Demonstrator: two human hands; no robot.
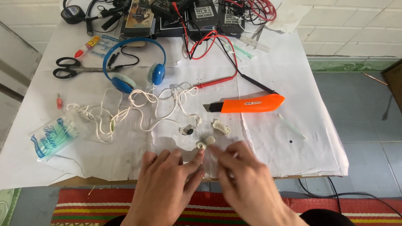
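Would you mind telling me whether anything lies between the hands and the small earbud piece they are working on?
Nothing visible does. The left hand already has a fingertip at the earbud piece, and the right hand reaches it from the other side. The white cable and orange knife lie farther back.

The worktop point(289, 83) wore matt white paper, creased and faintly smudged. The utility knife point(247, 104) had a glossy orange plastic body, and the headphones point(135, 67) were smooth blue plastic. The tangled earphone cable point(138, 102) looked like rubbery white plastic; the scissors point(77, 69) showed dull metal blades with black plastic handles.
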